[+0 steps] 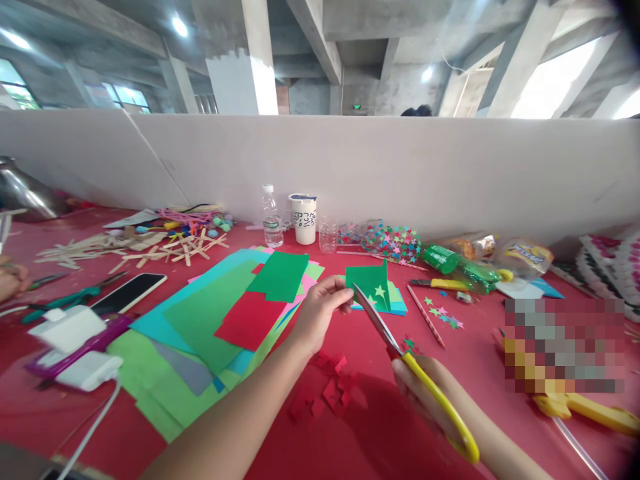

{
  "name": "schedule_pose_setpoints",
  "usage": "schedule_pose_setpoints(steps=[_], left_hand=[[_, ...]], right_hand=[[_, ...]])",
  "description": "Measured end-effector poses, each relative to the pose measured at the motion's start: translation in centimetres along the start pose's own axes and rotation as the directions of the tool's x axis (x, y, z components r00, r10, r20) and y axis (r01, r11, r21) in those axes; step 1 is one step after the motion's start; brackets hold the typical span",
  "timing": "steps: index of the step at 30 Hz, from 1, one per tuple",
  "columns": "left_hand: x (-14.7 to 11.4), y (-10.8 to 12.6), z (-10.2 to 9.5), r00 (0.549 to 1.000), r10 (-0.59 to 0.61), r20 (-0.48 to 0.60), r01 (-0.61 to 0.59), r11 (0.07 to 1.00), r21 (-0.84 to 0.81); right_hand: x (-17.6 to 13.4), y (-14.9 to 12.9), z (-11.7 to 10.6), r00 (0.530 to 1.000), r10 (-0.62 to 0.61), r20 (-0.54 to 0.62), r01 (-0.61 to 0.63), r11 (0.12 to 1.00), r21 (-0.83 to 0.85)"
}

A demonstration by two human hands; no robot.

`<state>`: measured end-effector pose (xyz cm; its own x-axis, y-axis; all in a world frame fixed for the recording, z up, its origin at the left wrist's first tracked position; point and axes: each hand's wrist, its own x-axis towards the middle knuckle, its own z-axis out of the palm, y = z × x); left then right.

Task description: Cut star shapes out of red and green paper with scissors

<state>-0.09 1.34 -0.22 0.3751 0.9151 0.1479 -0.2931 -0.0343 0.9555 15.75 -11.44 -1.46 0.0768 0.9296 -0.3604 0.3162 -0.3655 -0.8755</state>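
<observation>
My left hand (323,310) pinches the left edge of a small dark green sheet of paper (359,275) above the table. A pale green star (380,291) shows at the front of that sheet; whether it is attached, I cannot tell. In my right hand (423,383) is a pair of scissors (377,320) with a yellow handle, its blades pointing up and left toward the paper. The tips are beside my left fingers. Below my hands, red paper scraps (333,390) lie on the red table (370,433).
Colored paper sheets (210,320) spread out at left, near a phone (131,293) and a power strip (75,343). A water bottle (271,217), a cup (304,220) and a star-filled plastic bottle (395,241) stand behind. Another person's hand (13,277) is far left. A yellow glue gun (565,400) lies right.
</observation>
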Motion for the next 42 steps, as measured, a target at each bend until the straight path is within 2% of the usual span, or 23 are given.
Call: schedule_pose_setpoints(steps=[7, 16, 23, 30, 34, 42], left_hand=[[0.0, 0.0, -0.1, 1.000, -0.011, -0.004, 0.011, 1.000, -0.015], [0.2, -0.4, -0.1, 1.000, -0.016, -0.021, 0.013, 0.989, -0.146], [0.2, -0.3, 0.0, 0.994, -0.096, 0.055, 0.107, 0.956, -0.273], [0.1, -0.2, 0.2, 0.995, -0.098, 0.021, 0.100, 0.948, -0.303], [0.2, -0.2, 0.2, 0.997, -0.077, 0.025, 0.081, 0.962, -0.260], [0.4, 0.2, -0.3, 1.000, 0.005, 0.017, -0.005, 0.999, 0.035]], right_hand=[[0.1, 0.6, 0.3, 0.998, -0.058, 0.022, 0.057, 0.996, 0.065], [0.9, 1.7, 0.9, 0.998, -0.059, -0.003, 0.060, 0.997, 0.056], [1.2, 2.0, 1.0, 0.997, -0.068, -0.037, 0.068, 0.998, -0.011], [1.3, 2.1, 0.9, 0.993, -0.116, -0.003, 0.116, 0.993, -0.027], [0.6, 1.8, 1.0, 0.993, -0.115, -0.016, 0.115, 0.993, -0.012], [-0.2, 0.9, 0.4, 0.993, -0.122, -0.003, 0.121, 0.991, -0.053]])
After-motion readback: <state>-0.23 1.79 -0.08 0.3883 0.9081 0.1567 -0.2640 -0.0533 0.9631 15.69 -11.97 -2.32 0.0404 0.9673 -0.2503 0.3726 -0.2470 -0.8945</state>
